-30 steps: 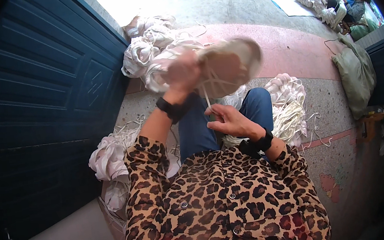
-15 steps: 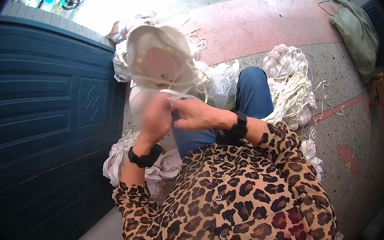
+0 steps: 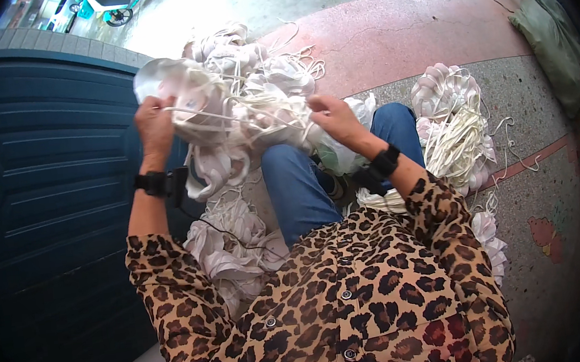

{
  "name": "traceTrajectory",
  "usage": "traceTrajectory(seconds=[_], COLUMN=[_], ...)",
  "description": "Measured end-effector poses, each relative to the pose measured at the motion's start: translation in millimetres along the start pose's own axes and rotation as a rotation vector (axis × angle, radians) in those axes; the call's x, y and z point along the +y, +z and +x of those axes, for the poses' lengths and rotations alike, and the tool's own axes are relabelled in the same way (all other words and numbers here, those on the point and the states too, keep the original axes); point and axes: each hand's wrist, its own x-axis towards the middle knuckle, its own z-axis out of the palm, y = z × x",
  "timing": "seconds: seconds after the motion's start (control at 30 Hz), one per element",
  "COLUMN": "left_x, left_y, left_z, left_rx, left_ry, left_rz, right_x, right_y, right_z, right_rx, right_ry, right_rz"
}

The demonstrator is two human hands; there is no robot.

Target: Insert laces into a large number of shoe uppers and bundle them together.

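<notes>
My left hand (image 3: 156, 128) is closed on the edge of a pale, rounded fabric piece (image 3: 199, 113), which is smeared by motion and trails white cords. The piece is raised at the left, near the dark blue door. Off to the right, above my knees, my right hand (image 3: 339, 121) has its fingers curled in a pinch. A white cord (image 3: 216, 113) runs from the piece toward it, and its end at the fingertips is hard to make out. Below and behind the held piece lies a heap of similar pale pieces (image 3: 276, 115) with tangled cords.
A clear plastic bag (image 3: 343, 153) sits between my knees. More pale pieces with bundled cords (image 3: 451, 132) lie on the speckled floor at the right, and another pile (image 3: 230, 247) is by my left thigh. The blue door (image 3: 55, 170) stands close on the left; a greenish sack (image 3: 551, 40) leans far right.
My hands have moved apart, the left outward to the left with the fabric piece, the right to the right. The piece has shifted left and tilted, uncovering the heap behind it.
</notes>
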Motion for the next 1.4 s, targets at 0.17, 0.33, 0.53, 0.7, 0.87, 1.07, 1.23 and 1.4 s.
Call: traceTrajectory(seconds=[0.17, 0.33, 0.53, 0.7, 0.87, 1.07, 1.23, 1.4], left_x=[45, 76, 102, 108, 132, 118, 96, 135], left_y=[-67, -159, -246, -264, -269, -277, -316, -323], left_z=[38, 63, 69, 75, 48, 37, 38, 54], left_rx=[0.101, 0.247, 0.306, 0.215, 0.234, 0.287, 0.310, 0.242], left_ry=[-0.114, -0.086, -0.189, -0.172, -0.240, -0.322, -0.325, -0.202], left_rz=[-0.265, -0.506, -0.597, -0.666, -0.685, -0.736, -0.816, -0.791], right_x=[60, 61, 68, 99, 59, -7, -60, 2], right_y=[-27, -6, 24, 60, 68, 49, 14, 12], right_z=[-20, -9, 17, 48, 67, 115, 122, 62], right_rx=[-0.057, -0.187, -0.305, -0.363, -0.044, -0.073, -0.166, 0.123], right_ry=[0.332, 0.458, 0.536, 0.414, 0.624, 0.316, 0.161, 0.103], right_rz=[0.178, 0.405, 0.463, 0.347, 0.675, 0.921, 0.653, 0.388])
